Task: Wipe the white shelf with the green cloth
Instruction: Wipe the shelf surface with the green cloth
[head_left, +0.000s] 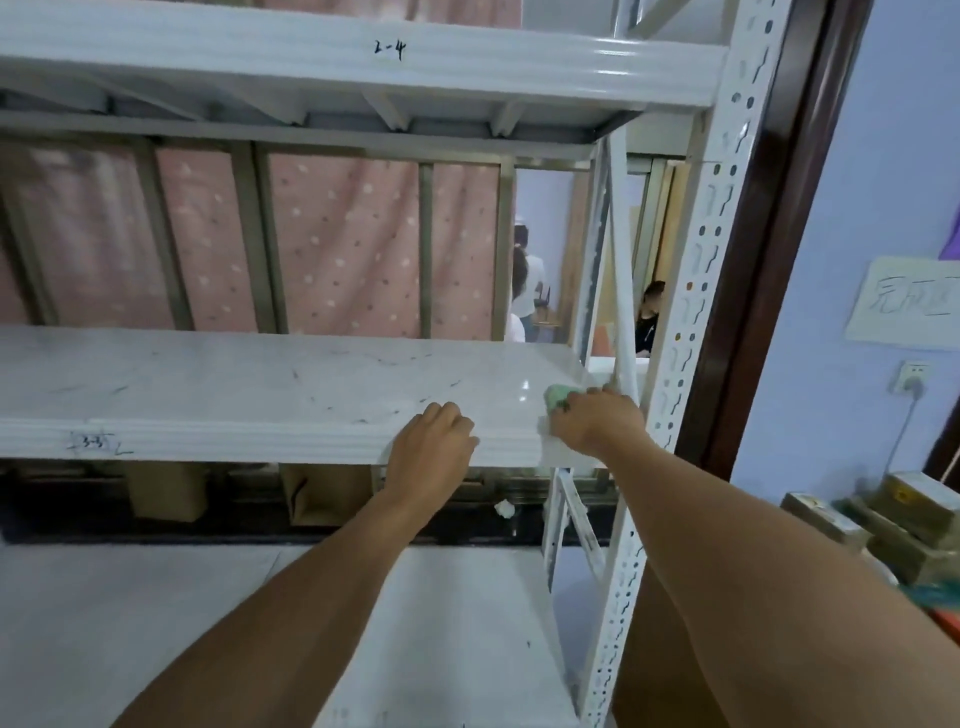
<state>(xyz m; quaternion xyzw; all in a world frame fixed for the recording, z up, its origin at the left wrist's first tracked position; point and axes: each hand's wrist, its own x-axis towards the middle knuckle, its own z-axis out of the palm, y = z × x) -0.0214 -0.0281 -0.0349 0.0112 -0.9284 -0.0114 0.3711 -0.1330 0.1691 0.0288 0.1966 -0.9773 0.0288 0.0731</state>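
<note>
My right hand lies on the white shelf at its far right end, just beside the perforated upright post. Its fingers are curled down over the green cloth, pressing it against the shelf top. Most of the cloth is hidden under my palm; only a small green bunch shows past my fingertips, on the side away from me and a little to the left. A pale patch, which I cannot make out clearly, hangs over the shelf's front lip below my wrist.

My left hand is near the right one but apart from it, gripping the front edge of the same shelf. Its fingers fold over onto the top while the palm sits against the lip, holding nothing but the shelf itself.

The shelf top is scuffed with dark marks, and a glossy spot shows just left of the cloth. A handwritten label sits on the front lip far to the left.
</note>
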